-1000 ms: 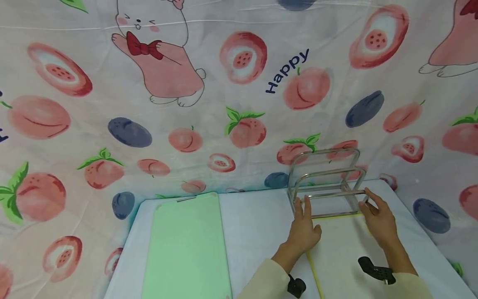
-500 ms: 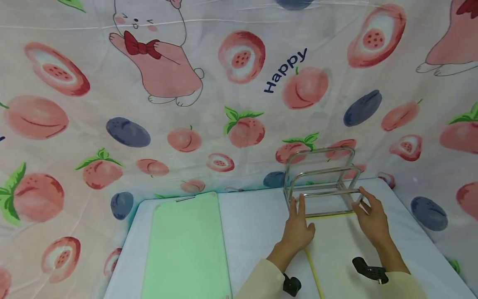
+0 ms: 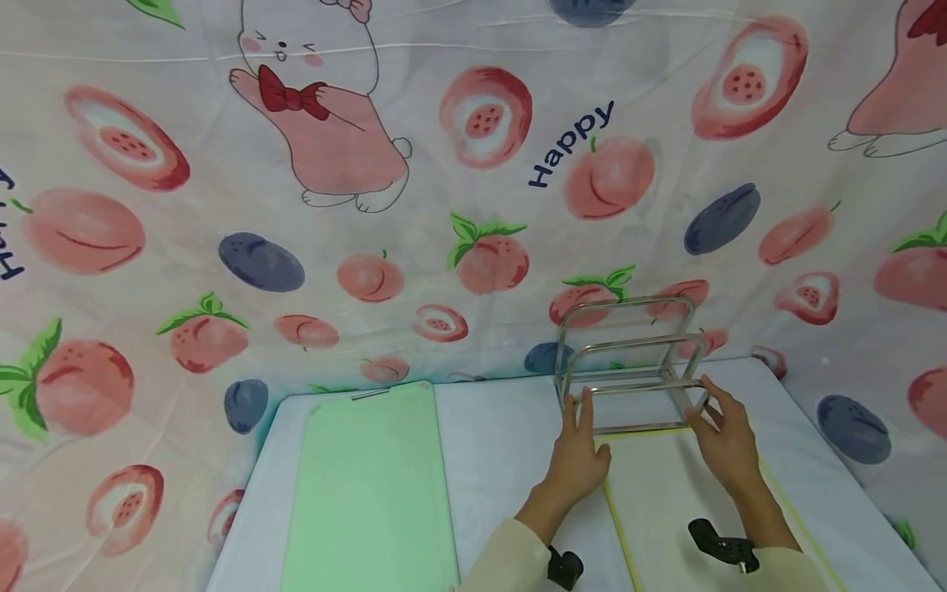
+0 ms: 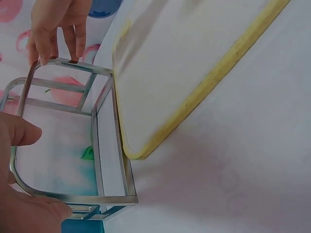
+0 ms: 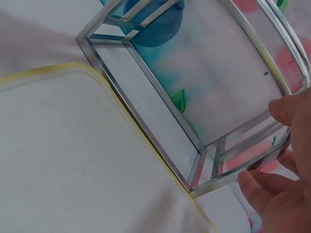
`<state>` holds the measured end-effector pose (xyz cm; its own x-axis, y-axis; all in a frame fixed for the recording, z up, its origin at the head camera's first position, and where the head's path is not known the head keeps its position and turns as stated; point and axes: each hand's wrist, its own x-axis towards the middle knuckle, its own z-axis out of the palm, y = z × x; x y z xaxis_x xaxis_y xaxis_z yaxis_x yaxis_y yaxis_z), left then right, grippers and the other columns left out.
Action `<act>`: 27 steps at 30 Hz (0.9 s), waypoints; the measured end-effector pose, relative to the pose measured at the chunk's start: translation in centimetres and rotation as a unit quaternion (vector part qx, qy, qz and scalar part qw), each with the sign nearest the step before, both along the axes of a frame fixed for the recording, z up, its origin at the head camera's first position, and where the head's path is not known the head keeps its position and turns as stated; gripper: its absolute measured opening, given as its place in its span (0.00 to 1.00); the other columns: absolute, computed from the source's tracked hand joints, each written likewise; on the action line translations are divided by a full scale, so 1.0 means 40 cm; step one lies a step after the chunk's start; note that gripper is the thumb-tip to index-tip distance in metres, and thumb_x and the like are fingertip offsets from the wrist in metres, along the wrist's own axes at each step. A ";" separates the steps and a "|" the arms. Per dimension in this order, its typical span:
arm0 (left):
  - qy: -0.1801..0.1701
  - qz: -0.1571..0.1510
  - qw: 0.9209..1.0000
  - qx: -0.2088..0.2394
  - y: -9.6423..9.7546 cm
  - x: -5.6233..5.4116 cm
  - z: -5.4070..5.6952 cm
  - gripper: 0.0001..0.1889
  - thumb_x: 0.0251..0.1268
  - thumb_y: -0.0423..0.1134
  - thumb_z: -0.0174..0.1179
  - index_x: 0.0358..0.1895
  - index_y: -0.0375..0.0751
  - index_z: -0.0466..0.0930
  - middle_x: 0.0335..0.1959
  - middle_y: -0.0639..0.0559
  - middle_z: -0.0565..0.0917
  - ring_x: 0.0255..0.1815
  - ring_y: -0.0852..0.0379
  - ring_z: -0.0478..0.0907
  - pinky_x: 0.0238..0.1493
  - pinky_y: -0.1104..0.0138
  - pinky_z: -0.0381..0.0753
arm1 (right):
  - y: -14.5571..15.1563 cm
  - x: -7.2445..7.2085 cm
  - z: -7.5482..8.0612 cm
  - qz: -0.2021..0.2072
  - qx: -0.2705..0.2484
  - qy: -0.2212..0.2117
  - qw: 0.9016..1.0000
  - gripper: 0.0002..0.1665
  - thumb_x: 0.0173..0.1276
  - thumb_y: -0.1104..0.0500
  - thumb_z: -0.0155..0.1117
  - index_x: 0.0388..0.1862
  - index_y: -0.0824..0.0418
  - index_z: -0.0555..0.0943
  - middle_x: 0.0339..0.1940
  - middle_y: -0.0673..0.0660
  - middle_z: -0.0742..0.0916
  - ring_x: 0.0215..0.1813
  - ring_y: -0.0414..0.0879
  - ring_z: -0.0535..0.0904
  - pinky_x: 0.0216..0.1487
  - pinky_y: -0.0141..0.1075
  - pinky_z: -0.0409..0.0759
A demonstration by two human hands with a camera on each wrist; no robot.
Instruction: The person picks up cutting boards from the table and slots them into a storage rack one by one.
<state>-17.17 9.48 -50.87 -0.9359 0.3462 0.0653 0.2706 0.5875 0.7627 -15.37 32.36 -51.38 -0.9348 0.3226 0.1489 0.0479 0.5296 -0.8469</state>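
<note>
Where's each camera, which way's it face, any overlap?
Head: on the head, facing forward and down at the metal rack, yellow-edged board and green board; left hand, right hand and sleeves show.
Left wrist: on that wrist, facing across the rack toward its right end; left hand lower left, right hand upper left.
Right wrist: on that wrist, facing toward the rack's left end; only the right hand shows, right edge.
Overlap: both wrist views share the rack and yellow-edged board.
</note>
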 end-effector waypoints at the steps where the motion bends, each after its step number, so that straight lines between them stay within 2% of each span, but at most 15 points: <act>1: 0.000 -0.002 1.000 0.001 -0.002 -0.001 -0.001 0.43 0.63 0.33 0.59 0.77 0.47 0.43 0.74 0.35 0.50 0.15 0.62 0.64 0.15 0.71 0.66 | -0.002 0.000 0.000 0.001 0.000 0.004 1.000 0.35 0.74 0.57 0.53 0.76 0.58 0.56 0.68 0.73 0.59 0.64 0.73 0.64 0.44 0.19 0.74; 4: 0.003 -0.006 1.000 -0.001 -0.010 -0.003 0.000 0.43 0.63 0.33 0.58 0.77 0.46 0.42 0.74 0.33 0.50 0.16 0.62 0.65 0.16 0.72 0.67 | -0.009 0.000 0.003 0.006 -0.004 0.016 1.000 0.35 0.73 0.58 0.54 0.76 0.59 0.57 0.67 0.74 0.60 0.63 0.74 0.65 0.40 0.12 0.67; 13: -0.004 -0.018 1.000 -0.012 -0.039 -0.007 0.000 0.45 0.64 0.34 0.59 0.78 0.49 0.40 0.73 0.32 0.50 0.18 0.61 0.68 0.18 0.70 0.70 | -0.024 -0.001 0.000 0.008 0.008 0.007 1.000 0.34 0.74 0.59 0.54 0.76 0.58 0.57 0.67 0.73 0.61 0.63 0.73 0.66 0.43 0.16 0.71; 17: 0.002 -0.021 1.000 -0.023 -0.053 -0.006 0.001 0.45 0.65 0.35 0.59 0.78 0.48 0.39 0.73 0.32 0.51 0.21 0.59 0.72 0.22 0.69 0.73 | -0.034 -0.002 0.002 0.011 0.002 0.015 1.000 0.34 0.73 0.60 0.55 0.75 0.59 0.58 0.66 0.72 0.61 0.63 0.72 0.67 0.45 0.14 0.68; 19: 0.007 -0.019 0.999 -0.028 -0.057 -0.006 0.001 0.45 0.64 0.35 0.60 0.77 0.48 0.39 0.72 0.32 0.52 0.23 0.58 0.73 0.24 0.69 0.74 | -0.038 -0.002 0.003 0.010 0.005 0.013 1.000 0.34 0.73 0.60 0.54 0.75 0.59 0.58 0.67 0.72 0.62 0.63 0.72 0.67 0.49 0.20 0.72; 21: 0.009 -0.017 0.999 -0.032 -0.061 -0.006 0.002 0.45 0.64 0.35 0.60 0.77 0.47 0.39 0.72 0.31 0.52 0.23 0.58 0.73 0.25 0.69 0.74 | -0.042 -0.003 0.001 0.010 0.004 0.005 1.000 0.34 0.74 0.58 0.54 0.76 0.57 0.57 0.67 0.72 0.61 0.63 0.72 0.66 0.53 0.32 0.76; 24: 0.008 -0.013 0.999 -0.033 -0.065 -0.005 0.003 0.45 0.64 0.35 0.60 0.77 0.47 0.40 0.72 0.32 0.52 0.22 0.58 0.72 0.23 0.69 0.74 | -0.046 -0.003 -0.001 0.010 0.004 -0.005 1.000 0.34 0.74 0.57 0.52 0.76 0.57 0.56 0.68 0.72 0.60 0.64 0.72 0.65 0.55 0.53 0.72; 27: 0.011 -0.011 0.999 -0.036 -0.069 -0.003 0.006 0.45 0.64 0.35 0.60 0.77 0.48 0.40 0.72 0.32 0.53 0.23 0.58 0.73 0.25 0.69 0.74 | -0.051 -0.001 -0.001 0.011 0.001 -0.007 1.000 0.34 0.75 0.56 0.51 0.76 0.57 0.55 0.68 0.73 0.59 0.64 0.73 0.64 0.55 0.59 0.69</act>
